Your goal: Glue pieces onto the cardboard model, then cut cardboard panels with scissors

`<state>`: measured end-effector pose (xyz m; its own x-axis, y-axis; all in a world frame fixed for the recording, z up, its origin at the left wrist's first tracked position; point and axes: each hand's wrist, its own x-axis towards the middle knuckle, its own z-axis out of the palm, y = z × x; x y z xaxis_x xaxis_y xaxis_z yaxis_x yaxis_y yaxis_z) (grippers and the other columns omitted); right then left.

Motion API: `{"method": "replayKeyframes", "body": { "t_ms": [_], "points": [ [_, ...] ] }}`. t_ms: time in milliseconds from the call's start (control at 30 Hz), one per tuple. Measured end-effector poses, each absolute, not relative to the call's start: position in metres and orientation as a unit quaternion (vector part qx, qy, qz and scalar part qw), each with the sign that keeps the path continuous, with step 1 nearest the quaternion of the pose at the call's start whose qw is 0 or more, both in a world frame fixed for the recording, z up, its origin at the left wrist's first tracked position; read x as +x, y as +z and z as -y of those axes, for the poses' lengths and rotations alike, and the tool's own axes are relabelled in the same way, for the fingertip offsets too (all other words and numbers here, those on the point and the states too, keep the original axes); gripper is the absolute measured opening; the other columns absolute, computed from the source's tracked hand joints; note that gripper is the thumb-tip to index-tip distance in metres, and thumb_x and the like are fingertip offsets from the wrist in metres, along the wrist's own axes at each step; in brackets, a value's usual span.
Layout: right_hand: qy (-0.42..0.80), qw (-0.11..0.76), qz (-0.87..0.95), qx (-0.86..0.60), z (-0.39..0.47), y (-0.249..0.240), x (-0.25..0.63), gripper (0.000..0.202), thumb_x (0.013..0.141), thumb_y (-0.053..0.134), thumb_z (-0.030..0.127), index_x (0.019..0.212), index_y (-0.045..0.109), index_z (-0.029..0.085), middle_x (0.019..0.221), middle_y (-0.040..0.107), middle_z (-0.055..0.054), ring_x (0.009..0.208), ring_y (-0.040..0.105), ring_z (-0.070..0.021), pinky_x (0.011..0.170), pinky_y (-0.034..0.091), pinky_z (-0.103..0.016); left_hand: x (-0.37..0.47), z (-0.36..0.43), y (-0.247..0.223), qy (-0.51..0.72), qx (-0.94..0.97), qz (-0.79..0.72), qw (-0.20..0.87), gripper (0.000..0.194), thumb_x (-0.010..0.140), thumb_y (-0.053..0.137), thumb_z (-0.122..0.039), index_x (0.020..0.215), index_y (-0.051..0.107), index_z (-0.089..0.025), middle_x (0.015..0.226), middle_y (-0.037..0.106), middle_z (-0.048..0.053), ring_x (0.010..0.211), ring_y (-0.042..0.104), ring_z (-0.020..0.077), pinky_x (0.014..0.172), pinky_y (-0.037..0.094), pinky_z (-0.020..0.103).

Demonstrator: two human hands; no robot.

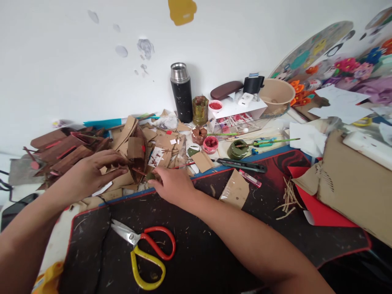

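Both hands meet at the far left edge of the black mat [214, 261]. The left hand [88, 173] pinches the brown cardboard model [137, 159] from the left; the right hand [173, 185] grips a small dark piece [150, 176] touching its base. Scissors [147, 253] lie on the mat near its front edge; cardboard scraps [165, 141] lie beyond.

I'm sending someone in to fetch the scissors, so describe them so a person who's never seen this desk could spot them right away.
Start at the big dark desk mat with the red edge. On its near left part, closer than both hands, lie the scissors, blades pointing left. No other tool there has their mismatched loops, one red handle and one yellow; the utility knife farther back is straight and black.
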<state>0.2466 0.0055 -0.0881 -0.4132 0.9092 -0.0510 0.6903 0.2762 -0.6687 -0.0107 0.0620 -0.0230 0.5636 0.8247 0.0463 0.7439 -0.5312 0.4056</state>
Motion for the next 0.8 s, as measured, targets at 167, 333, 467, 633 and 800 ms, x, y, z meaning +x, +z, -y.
{"method": "replayKeyframes", "body": {
  "t_ms": [167,333,467,633,800],
  "points": [
    [0.316,0.178,0.779,-0.512,-0.005,-0.088,0.247,0.035,0.108,0.063,0.046,0.131,0.069,0.02,0.109,0.083,-0.008,0.105,0.078,-0.03,0.086,0.053,-0.039,-0.017,-0.063,-0.033,0.088,0.86,-0.469,0.178,0.052,0.097,0.054,-0.07,0.109,0.08,-0.026,0.114,0.08,0.007,0.101,0.073,0.0282,0.09,0.057,0.037],
    [0.318,0.173,0.778,-0.514,-0.005,-0.088,0.247,0.035,0.108,0.062,0.046,0.132,0.069,0.02,0.109,0.083,-0.009,0.104,0.078,-0.0299,0.086,0.053,-0.039,-0.016,-0.062,-0.033,0.062,0.837,-0.497,0.219,0.048,0.097,0.056,-0.065,0.113,0.08,-0.026,0.116,0.081,0.006,0.098,0.074,0.0278,0.091,0.057,0.038],
    [0.314,0.175,0.779,-0.513,-0.005,-0.089,0.247,0.036,0.108,0.063,0.046,0.131,0.068,0.02,0.11,0.083,-0.008,0.105,0.078,-0.0299,0.085,0.053,-0.038,-0.012,-0.061,-0.03,0.069,0.832,-0.493,0.244,0.048,0.097,0.057,-0.064,0.112,0.08,-0.026,0.114,0.081,0.006,0.096,0.075,0.0258,0.09,0.056,0.035],
    [0.312,0.179,0.78,-0.513,-0.005,-0.09,0.247,0.036,0.108,0.062,0.046,0.131,0.069,0.019,0.11,0.083,-0.008,0.104,0.079,-0.0302,0.083,0.053,-0.039,-0.008,-0.06,-0.028,0.084,0.83,-0.488,0.257,0.04,0.097,0.061,-0.059,0.111,0.08,-0.027,0.111,0.082,0.003,0.093,0.075,0.0229,0.086,0.055,0.031],
    [0.314,0.178,0.778,-0.514,-0.005,-0.089,0.247,0.037,0.107,0.063,0.046,0.132,0.069,0.02,0.11,0.083,-0.008,0.104,0.079,-0.0305,0.083,0.053,-0.039,-0.003,-0.059,-0.025,0.093,0.828,-0.486,0.264,0.039,0.095,0.061,-0.058,0.105,0.081,-0.026,0.104,0.082,0.003,0.087,0.074,0.0226,0.081,0.055,0.03]
  ]
}}
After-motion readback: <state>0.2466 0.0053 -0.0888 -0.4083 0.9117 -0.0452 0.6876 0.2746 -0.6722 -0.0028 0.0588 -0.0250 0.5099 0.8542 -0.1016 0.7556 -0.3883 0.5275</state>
